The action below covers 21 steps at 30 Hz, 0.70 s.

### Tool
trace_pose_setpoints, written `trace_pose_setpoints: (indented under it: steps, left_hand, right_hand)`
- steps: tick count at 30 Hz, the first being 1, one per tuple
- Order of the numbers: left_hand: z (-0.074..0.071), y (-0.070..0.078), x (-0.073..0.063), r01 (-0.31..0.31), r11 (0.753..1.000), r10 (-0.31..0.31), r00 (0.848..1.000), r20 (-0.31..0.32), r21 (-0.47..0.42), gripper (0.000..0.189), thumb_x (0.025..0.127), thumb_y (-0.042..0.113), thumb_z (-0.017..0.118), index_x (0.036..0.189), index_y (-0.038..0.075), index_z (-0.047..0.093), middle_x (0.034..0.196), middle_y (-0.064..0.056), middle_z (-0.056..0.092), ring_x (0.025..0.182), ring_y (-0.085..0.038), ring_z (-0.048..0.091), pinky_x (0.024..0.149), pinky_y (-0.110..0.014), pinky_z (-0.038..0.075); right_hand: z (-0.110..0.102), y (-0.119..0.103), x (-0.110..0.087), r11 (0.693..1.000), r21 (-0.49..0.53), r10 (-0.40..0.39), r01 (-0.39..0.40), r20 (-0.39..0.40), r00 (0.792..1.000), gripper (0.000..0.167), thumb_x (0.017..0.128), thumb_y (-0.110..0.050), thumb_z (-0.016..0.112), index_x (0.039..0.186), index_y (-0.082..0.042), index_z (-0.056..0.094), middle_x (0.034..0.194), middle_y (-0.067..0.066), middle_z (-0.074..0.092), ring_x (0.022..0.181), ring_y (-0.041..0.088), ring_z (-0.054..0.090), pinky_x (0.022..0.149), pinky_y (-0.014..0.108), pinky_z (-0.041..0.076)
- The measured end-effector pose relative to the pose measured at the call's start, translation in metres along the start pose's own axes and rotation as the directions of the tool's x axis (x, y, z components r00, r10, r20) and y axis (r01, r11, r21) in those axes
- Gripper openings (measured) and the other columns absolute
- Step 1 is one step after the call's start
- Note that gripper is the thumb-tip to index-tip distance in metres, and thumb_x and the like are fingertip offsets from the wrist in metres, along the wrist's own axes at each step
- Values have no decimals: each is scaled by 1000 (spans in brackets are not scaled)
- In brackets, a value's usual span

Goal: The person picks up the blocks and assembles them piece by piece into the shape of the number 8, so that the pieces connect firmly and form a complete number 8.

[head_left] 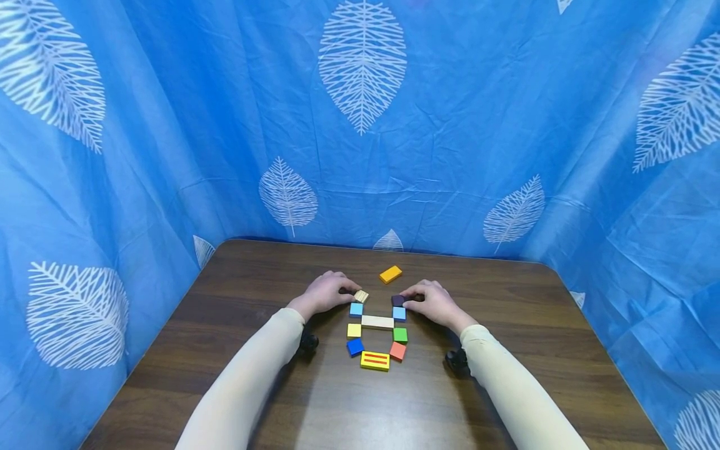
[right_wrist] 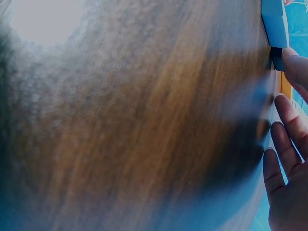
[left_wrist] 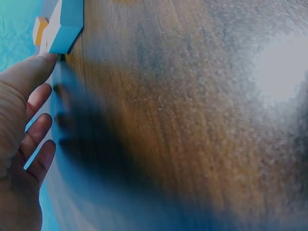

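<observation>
In the head view my left hand [head_left: 325, 292] pinches a tan striped block [head_left: 361, 296] between thumb and fingers, just behind a light blue block [head_left: 356, 310]. Across from it, my right hand [head_left: 437, 304] pinches a dark block [head_left: 398, 300] right behind a second light blue block [head_left: 399, 314]. A long cream block [head_left: 377, 322] spans between the two sides. In the left wrist view the thumb tip lies beside a light blue block [left_wrist: 67, 26]. From the right wrist, the thumb presses the dark block [right_wrist: 277, 58], while the other fingers extend below it.
Nearer me, yellow [head_left: 354, 330] and blue [head_left: 355, 347] blocks lie left; green [head_left: 400, 335] and coral [head_left: 397, 351] ones lie right. A yellow block with red stripes [head_left: 375, 360] closes the near end. An orange block [head_left: 390, 274] lies farther back on the brown table [head_left: 472, 275].
</observation>
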State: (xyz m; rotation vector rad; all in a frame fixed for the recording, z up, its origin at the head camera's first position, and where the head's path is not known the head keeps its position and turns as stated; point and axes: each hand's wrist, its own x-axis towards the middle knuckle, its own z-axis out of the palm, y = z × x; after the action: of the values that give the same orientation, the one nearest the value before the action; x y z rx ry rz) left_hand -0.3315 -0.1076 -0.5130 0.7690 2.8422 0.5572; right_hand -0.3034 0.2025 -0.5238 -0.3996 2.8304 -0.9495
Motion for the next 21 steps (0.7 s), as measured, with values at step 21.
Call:
trace_pose_setpoints:
  steps: [21]
  left_hand:
    - [-2, 2, 1, -4, 1000, 4, 1000, 29, 10, 32, 100, 34, 68, 132, 31, 71, 124, 5, 66, 114, -19, 53, 101, -40, 42]
  right_hand:
    - [-2, -1, 0, 1000, -15, -11, 11, 8, 1000, 21, 96, -32, 74, 116, -27, 77, 113, -3, 63, 113, 25, 49, 96, 50, 41]
